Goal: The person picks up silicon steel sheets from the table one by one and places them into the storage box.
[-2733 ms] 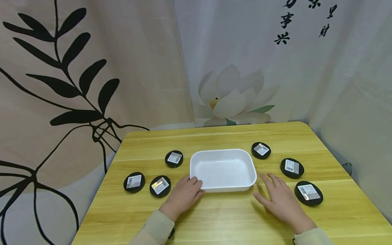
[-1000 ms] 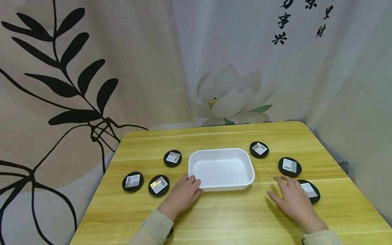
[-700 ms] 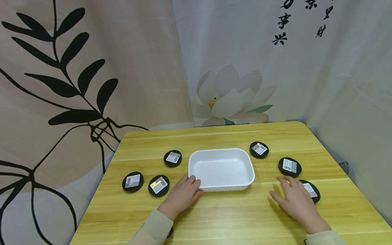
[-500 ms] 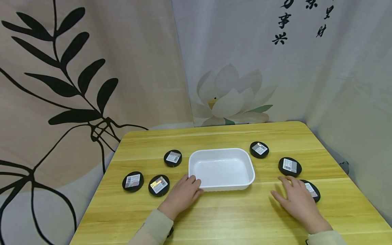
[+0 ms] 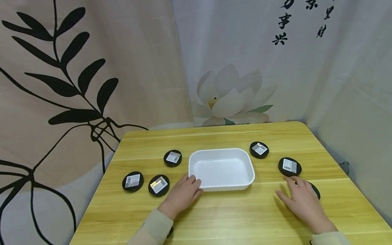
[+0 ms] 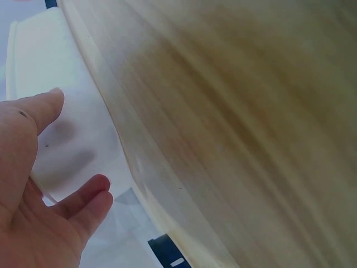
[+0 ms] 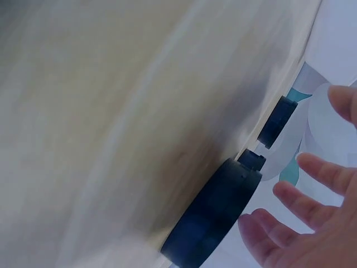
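Note:
A shallow white tray [image 5: 222, 169] sits mid-table. At its near left corner my left hand [image 5: 181, 195] holds the rim, fingers over the corner and thumb against the front wall; the left wrist view shows the thumb and bent fingers at the white wall [image 6: 61, 61]. To the right, my right hand [image 5: 303, 200] hovers with spread fingers over a thick round black disc [image 5: 315, 190], largely hiding it. In the right wrist view those fingers [image 7: 318, 206] are beside a black disc [image 7: 215, 212], apparently without gripping it. Just beyond the fingertips lies another labelled black disc [image 5: 289, 167].
More black discs with barcode labels lie around the tray: one behind right [image 5: 259, 150], one behind left [image 5: 173, 158], two further left [image 5: 159, 185] [image 5: 133, 181]. Another disc [image 5: 170, 232] is mostly hidden by the left sleeve. Printed curtains [image 5: 137, 68] hang behind the wooden table [image 5: 232, 217].
My right hand has moved from beside the tray's right corner rightward over the near right disc, covering more of it. The left hand and tray have stayed put.

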The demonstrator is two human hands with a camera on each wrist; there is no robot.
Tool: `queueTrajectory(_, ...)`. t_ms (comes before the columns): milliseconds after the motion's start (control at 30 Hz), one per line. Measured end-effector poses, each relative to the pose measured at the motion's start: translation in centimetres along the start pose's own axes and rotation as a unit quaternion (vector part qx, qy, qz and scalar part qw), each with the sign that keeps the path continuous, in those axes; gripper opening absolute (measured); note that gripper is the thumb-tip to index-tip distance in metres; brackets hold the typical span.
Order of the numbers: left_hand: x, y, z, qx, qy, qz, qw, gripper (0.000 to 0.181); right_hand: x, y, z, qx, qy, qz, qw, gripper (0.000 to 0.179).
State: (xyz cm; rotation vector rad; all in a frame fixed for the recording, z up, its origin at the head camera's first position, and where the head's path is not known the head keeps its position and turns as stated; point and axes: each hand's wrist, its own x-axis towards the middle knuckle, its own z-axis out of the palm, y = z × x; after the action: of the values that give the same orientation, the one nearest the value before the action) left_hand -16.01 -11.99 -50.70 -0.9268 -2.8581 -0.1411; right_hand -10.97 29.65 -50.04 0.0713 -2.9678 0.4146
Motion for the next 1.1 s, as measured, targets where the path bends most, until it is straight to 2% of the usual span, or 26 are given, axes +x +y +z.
queueTrajectory(133, 0.0, 0.0, 0.1, 0.001, 0.001, 0.0, 1.0, 0.023, 0.0, 0.3, -0.2, -0.002, -0.01, 0.008, 0.9999, 0.071)
queueTrajectory(400, 0.0, -0.1, 0.1, -0.001, 0.005, 0.002, 1.0, 0.022, 0.0, 1.1, -0.2, -0.001, -0.005, 0.013, 0.9999, 0.07)
queueTrajectory(667, -0.1, 0.0, 0.0, 0.012, 0.025, 0.011, 0.9996, 0.022, -0.1, 1.8, -0.2, -0.001, -0.006, 0.027, 0.9996, 0.07)
queueTrajectory(900, -0.1, 0.1, -0.2, 0.005, 0.011, 0.006, 0.9999, 0.022, -0.1, 2.3, -0.4, -0.002, -0.02, 0.035, 0.9992, 0.071)
queueTrajectory(1100, 0.1, 0.2, -0.2, 0.007, 0.022, 0.015, 0.9996, 0.021, -0.2, 2.8, -0.5, -0.002, -0.015, 0.036, 0.9992, 0.072)
